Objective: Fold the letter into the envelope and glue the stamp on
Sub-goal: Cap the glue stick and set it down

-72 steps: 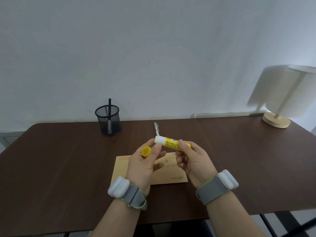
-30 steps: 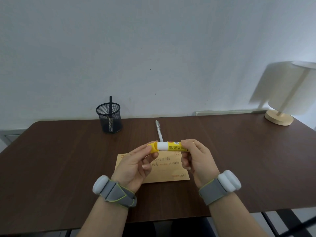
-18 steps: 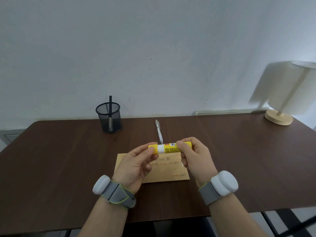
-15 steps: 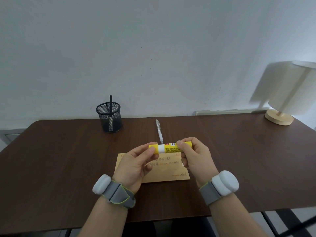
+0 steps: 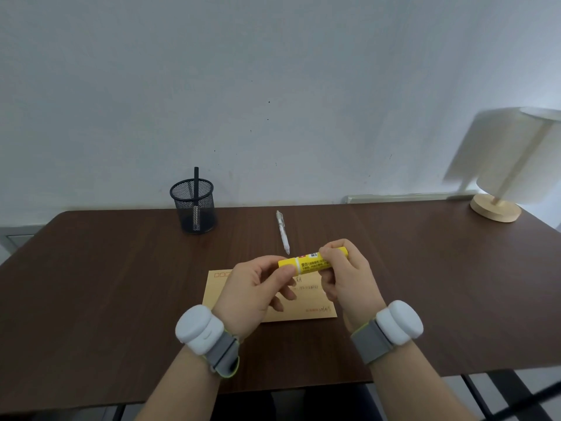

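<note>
Head view: the cap, held off the glue stick [image 5: 312, 262] 2.4 s ago, is now seated on its left end, and the stick has been closed since about 0.6 s ago; judged from this, the gluing step is finished or set aside, and the stick is ready to be put down. The left hand [image 5: 255, 291] pinches the capped end between thumb and forefinger, its other fingers loosely curled beneath. The right hand [image 5: 343, 278] is wrapped round the stick's other end, fingers curled over the barrel. The stick lies roughly level, held in the air above the envelope [image 5: 218, 296], which rests flat on the table [image 5: 91, 284], address side up, partly hidden by both hands. No stamp can be made out; its corner of the envelope is covered by the right hand. A pen [image 5: 283, 232] lies beyond the hands, apart from them; a mesh pot [image 5: 194, 208] stands at the far edge
</note>
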`<state>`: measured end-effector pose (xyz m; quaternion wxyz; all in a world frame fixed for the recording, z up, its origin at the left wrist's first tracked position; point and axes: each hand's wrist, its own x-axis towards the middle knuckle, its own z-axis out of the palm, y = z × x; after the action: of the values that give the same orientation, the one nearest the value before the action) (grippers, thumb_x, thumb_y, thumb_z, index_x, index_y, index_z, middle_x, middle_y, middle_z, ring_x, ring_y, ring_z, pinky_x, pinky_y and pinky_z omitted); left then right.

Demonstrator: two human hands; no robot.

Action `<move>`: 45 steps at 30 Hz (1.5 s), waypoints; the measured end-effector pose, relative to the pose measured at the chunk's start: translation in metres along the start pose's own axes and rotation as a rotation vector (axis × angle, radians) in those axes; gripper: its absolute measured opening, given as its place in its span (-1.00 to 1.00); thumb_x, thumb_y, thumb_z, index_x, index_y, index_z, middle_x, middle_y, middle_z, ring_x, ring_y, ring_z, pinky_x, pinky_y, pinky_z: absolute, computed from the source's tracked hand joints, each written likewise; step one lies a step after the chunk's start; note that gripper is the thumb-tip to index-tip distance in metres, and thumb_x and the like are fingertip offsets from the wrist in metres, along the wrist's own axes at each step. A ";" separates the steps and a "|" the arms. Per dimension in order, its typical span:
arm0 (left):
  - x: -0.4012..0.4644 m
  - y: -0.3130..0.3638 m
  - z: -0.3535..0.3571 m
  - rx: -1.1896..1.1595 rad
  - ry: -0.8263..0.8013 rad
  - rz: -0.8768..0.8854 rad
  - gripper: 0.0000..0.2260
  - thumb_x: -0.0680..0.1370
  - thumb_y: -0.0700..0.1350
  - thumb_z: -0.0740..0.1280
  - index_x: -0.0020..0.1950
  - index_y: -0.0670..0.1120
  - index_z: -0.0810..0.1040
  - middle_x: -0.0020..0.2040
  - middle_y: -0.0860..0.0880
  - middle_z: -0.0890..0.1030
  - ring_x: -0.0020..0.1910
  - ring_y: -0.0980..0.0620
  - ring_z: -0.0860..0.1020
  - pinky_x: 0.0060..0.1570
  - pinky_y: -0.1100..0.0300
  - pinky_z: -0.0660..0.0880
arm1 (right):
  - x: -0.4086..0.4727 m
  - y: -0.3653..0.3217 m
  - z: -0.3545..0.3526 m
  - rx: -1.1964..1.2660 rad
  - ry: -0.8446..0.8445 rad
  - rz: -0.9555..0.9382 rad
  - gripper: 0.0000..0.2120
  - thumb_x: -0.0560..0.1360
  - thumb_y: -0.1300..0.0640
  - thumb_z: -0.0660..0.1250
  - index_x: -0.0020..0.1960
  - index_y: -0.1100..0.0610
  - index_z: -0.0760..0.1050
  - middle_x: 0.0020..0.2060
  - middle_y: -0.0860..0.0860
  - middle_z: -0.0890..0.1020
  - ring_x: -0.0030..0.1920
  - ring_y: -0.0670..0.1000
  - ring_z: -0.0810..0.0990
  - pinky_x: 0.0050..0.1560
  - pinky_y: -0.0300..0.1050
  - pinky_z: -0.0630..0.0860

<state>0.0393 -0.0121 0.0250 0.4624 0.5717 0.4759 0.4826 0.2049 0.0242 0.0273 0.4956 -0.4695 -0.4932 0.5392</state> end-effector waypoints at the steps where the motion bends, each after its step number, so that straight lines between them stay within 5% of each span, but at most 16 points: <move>1: 0.001 0.001 0.000 -0.002 -0.001 0.018 -0.86 0.54 -0.08 0.32 0.05 -0.03 0.62 -0.21 -0.06 0.64 -0.27 0.04 0.62 -0.36 0.25 0.53 | 0.000 -0.001 0.001 0.004 0.006 -0.007 -0.88 0.54 0.15 0.22 -0.16 0.14 0.42 -0.54 -0.06 0.38 -0.58 -0.11 0.26 -0.59 -0.27 0.23; 19: 0.004 -0.008 -0.002 0.111 -0.008 0.168 -0.80 0.54 -0.07 0.32 0.15 0.03 0.57 -0.11 0.02 0.67 -0.12 0.02 0.66 -0.15 0.20 0.60 | 0.000 0.001 0.002 0.192 -0.052 0.120 -0.84 0.53 0.12 0.25 -0.20 0.12 0.39 -0.50 0.03 0.40 -0.60 -0.06 0.23 -0.60 -0.29 0.19; 25: 0.015 0.003 -0.004 -0.609 0.165 -0.121 -0.83 0.43 -0.13 0.41 -0.01 -0.15 0.65 -0.08 -0.16 0.68 -0.16 -0.02 0.66 -0.26 0.25 0.56 | -0.001 -0.002 0.014 0.181 -0.174 -0.017 -0.88 0.49 0.11 0.39 0.00 0.12 0.57 -0.28 0.07 0.63 -0.40 -0.03 0.53 -0.45 -0.20 0.44; 28: 0.019 0.002 -0.012 -0.701 0.220 -0.250 -0.86 0.40 -0.13 0.42 -0.07 -0.12 0.66 -0.16 -0.09 0.67 -0.25 0.11 0.61 -0.35 0.30 0.51 | -0.003 0.002 0.021 0.038 -0.158 -0.062 -0.85 0.50 0.18 0.40 0.06 0.04 0.60 -0.20 0.02 0.67 -0.28 -0.04 0.60 -0.34 -0.20 0.50; 33: 0.023 0.003 -0.024 -0.531 0.301 -0.217 -0.74 0.35 -0.11 0.46 0.02 -0.12 0.64 -0.15 -0.09 0.64 -0.30 0.09 0.54 -0.34 0.24 0.48 | 0.007 0.000 0.022 -0.322 -0.147 -0.143 -0.76 0.51 0.14 0.36 0.14 -0.10 0.57 -0.08 -0.11 0.65 -0.13 -0.16 0.61 -0.21 -0.31 0.52; 38: 0.051 0.009 -0.061 0.126 0.501 0.018 -0.88 0.43 -0.09 0.48 -0.06 0.02 0.63 -0.13 0.03 0.66 -0.16 0.14 0.58 -0.10 0.24 0.49 | 0.025 -0.004 0.004 -0.361 -0.027 -0.123 -0.73 0.54 0.16 0.29 0.20 -0.08 0.53 0.02 -0.19 0.61 -0.01 -0.16 0.60 -0.03 -0.22 0.56; 41: 0.074 0.013 -0.081 0.411 0.513 0.096 -0.91 0.44 -0.08 0.46 -0.09 0.04 0.60 -0.22 0.16 0.60 -0.25 0.29 0.52 -0.14 0.30 0.39 | 0.031 -0.005 -0.010 -0.272 0.104 -0.140 -0.72 0.57 0.27 0.22 0.08 -0.06 0.56 -0.02 -0.14 0.66 -0.11 -0.15 0.65 -0.21 -0.29 0.57; 45: 0.105 0.005 -0.099 0.665 0.481 0.082 -0.79 0.47 -0.06 0.42 0.09 -0.03 0.58 -0.13 0.06 0.57 -0.10 0.04 0.53 -0.05 0.21 0.37 | 0.037 -0.005 -0.022 -0.223 0.171 -0.157 -0.71 0.58 0.31 0.19 0.04 -0.03 0.57 -0.06 -0.10 0.67 -0.17 -0.12 0.66 -0.25 -0.29 0.57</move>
<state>-0.0500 0.0987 0.0519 0.1085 0.5793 0.6774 0.4403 0.2246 0.0626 0.0297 0.5214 -0.5258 -0.5409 0.3988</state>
